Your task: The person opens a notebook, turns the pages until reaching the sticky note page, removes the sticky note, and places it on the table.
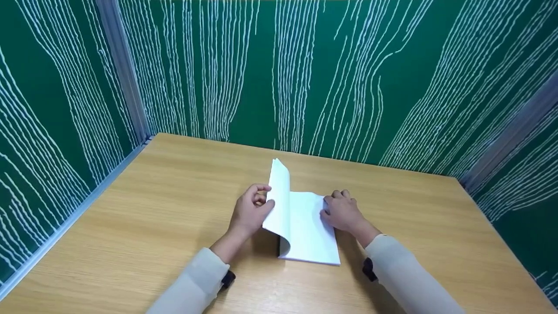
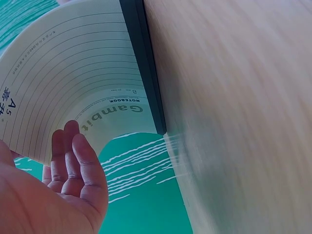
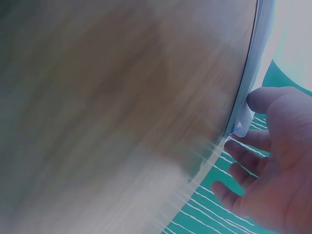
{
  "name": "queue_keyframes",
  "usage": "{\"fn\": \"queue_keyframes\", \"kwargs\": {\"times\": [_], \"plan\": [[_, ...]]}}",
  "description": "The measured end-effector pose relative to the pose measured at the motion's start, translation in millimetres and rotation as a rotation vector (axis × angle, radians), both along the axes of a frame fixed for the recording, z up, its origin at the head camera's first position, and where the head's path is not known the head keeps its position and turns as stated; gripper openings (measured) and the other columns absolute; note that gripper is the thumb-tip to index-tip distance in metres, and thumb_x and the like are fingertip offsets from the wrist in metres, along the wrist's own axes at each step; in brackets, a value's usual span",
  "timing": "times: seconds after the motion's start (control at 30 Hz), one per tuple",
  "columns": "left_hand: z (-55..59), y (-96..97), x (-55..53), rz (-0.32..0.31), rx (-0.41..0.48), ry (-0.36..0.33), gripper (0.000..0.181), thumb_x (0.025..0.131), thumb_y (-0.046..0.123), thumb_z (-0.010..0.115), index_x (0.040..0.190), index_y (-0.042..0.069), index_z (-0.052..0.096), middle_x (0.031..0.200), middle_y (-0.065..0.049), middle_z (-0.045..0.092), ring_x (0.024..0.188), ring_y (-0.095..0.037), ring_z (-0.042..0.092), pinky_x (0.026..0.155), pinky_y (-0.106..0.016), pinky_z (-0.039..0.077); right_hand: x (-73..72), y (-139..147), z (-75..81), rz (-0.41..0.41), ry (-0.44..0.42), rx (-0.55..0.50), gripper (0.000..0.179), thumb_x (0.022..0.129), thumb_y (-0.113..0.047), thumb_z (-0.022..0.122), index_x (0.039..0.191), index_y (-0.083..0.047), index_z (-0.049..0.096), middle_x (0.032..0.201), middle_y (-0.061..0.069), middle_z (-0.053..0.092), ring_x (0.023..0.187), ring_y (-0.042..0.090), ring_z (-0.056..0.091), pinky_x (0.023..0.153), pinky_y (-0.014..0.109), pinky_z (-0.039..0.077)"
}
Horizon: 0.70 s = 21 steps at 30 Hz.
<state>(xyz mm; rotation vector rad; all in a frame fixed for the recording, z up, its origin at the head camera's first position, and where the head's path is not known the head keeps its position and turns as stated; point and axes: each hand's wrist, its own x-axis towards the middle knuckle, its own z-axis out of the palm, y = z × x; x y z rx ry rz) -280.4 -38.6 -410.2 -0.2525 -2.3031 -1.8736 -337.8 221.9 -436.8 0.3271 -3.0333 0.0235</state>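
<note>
A notebook [image 1: 311,231] with white pages lies on the wooden table, its left part lifted and curved upright. In the left wrist view, the lifted part's outer face [image 2: 83,63] shows printed lines, "Gambit", "NOTEBOOK" and "A5", beside a black spine [image 2: 145,63]. My left hand [image 1: 252,209] holds this raised part by its outer edge, thumb on the white side and fingers behind. At the notebook's right edge, my right hand [image 1: 344,211] grips near the far corner. Its thumb [image 3: 263,99] presses the page edge, and the index fingertip meets the slightly bent corner.
The wooden table [image 1: 183,174] stretches around the notebook on all sides. Green panels [image 1: 253,100] with wavy white lines stand behind it and at both sides, joined by grey posts [image 1: 124,65]. Dark wrist devices [image 1: 369,269] show beneath the light sleeves.
</note>
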Motion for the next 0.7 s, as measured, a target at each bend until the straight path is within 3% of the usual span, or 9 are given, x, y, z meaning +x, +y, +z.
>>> {"fn": "queue_keyframes", "kwargs": {"times": [0.33, 0.7], "plan": [[0.1, -0.2, -0.5, 0.007, 0.003, -0.011, 0.027, 0.079, 0.024, 0.059, 0.106, 0.025, 0.052, 0.075, -0.002, 0.058, 0.071, -0.017, 0.052, 0.062, -0.027, 0.046, 0.0, -0.5, 1.7, -0.011, -0.008, -0.061, 0.048, 0.078, -0.039, 0.058, 0.115, -0.009, 0.055, 0.104, 0.010, 0.051, 0.096, 0.026, 0.037, 0.078, 0.045, 0.035], [0.5, -0.4, 0.6, 0.019, -0.023, -0.004, 0.028, 0.078, 0.026, 0.059, 0.105, 0.025, 0.052, 0.072, -0.001, 0.057, 0.067, -0.017, 0.051, 0.061, -0.029, 0.043, -0.8, -1.1, 0.8, 0.002, -0.017, -0.053, 0.041, 0.079, -0.036, 0.058, 0.111, -0.009, 0.060, 0.097, 0.008, 0.051, 0.093, 0.024, 0.036, 0.073, 0.040, 0.034]]}}
